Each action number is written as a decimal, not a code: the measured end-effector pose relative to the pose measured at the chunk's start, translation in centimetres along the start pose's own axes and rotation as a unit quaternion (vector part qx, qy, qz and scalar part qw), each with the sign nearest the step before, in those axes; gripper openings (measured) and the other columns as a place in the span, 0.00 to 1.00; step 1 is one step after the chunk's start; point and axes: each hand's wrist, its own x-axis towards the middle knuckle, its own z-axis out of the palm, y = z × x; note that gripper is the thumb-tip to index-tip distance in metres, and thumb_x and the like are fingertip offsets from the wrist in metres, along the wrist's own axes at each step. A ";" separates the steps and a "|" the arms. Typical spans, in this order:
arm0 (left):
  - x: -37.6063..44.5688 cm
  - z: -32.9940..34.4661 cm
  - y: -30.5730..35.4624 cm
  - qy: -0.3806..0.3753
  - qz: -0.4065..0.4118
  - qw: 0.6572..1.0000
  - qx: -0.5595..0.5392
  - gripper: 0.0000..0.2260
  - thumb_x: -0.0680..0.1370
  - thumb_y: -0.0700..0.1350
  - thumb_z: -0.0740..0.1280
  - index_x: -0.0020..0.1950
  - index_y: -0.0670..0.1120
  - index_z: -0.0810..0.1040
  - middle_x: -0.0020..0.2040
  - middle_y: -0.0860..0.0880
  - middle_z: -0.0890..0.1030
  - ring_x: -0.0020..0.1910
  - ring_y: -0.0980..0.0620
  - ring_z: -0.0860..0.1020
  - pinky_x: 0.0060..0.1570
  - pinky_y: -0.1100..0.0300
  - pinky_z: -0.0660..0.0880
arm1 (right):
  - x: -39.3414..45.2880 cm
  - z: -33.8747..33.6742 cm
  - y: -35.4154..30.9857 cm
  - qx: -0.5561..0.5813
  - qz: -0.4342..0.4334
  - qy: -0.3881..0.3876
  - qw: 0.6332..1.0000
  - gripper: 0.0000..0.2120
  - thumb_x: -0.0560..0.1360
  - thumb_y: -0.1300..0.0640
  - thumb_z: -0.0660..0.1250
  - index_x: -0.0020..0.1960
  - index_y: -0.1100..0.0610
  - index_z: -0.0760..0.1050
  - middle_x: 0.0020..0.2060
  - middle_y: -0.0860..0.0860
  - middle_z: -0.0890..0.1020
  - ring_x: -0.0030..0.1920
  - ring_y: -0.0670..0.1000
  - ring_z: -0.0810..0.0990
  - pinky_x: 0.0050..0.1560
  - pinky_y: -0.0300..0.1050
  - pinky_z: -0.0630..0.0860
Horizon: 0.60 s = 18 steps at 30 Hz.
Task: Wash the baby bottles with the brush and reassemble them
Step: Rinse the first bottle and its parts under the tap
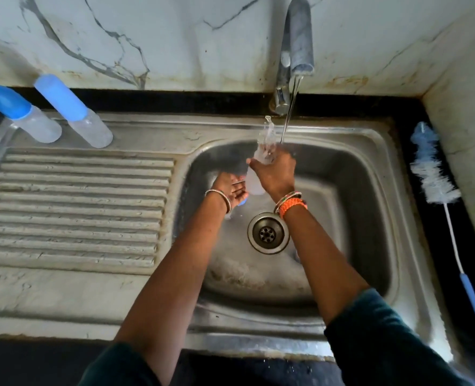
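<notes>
We have the open bottle (257, 179) in our right hand (275, 174), fingers wrapped round its upper body, held over the sink (364, 162) just beside the stream from the tap (297, 40) — water splashes at its mouth. Our left hand (232, 188) lies palm up beside the bottle's base, fingers loosely cupped round something blue (243, 202), likely its cap, though it is mostly hidden.

The bottle looks like thin translucent plastic: light, a little springy under a squeeze, hardly fragile — but wet and probably slick. We judge the safest hold is round the middle of the body, thumb opposite the fingers, firm without crushing.

Two capped bottles (88, 126) stand on the drainboard (77, 204) at the left. The brush (432, 174) lies on the counter to the right, untouched, well apart from both hands.
</notes>
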 end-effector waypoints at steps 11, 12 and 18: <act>-2.2 1.4 1.7 -0.068 0.043 0.987 -0.139 0.13 0.78 0.45 0.52 0.42 0.43 0.73 0.39 0.42 0.80 0.40 0.46 0.77 0.46 0.56 0.74 | 1.9 -1.4 -1.5 0.416 0.192 0.003 0.889 0.03 0.74 0.58 0.66 0.44 0.58 0.75 0.39 0.52 0.79 0.38 0.49 0.77 0.40 0.43 0.76; -2.7 1.9 2.1 -0.078 0.060 0.986 -0.137 0.13 0.78 0.46 0.53 0.42 0.43 0.74 0.36 0.43 0.79 0.39 0.47 0.76 0.44 0.57 0.74 | 1.9 -1.8 -1.5 0.495 0.253 -0.035 0.831 0.06 0.77 0.58 0.61 0.44 0.59 0.74 0.39 0.54 0.78 0.38 0.50 0.77 0.37 0.42 0.76; -5.4 4.7 2.9 -0.127 0.206 0.969 0.055 0.07 0.79 0.43 0.59 0.42 0.47 0.74 0.28 0.54 0.76 0.29 0.59 0.73 0.29 0.69 0.70 | 2.3 -1.5 -0.1 0.606 0.420 -0.059 0.673 0.17 0.79 0.53 0.51 0.50 0.64 0.73 0.40 0.63 0.79 0.39 0.58 0.77 0.36 0.44 0.79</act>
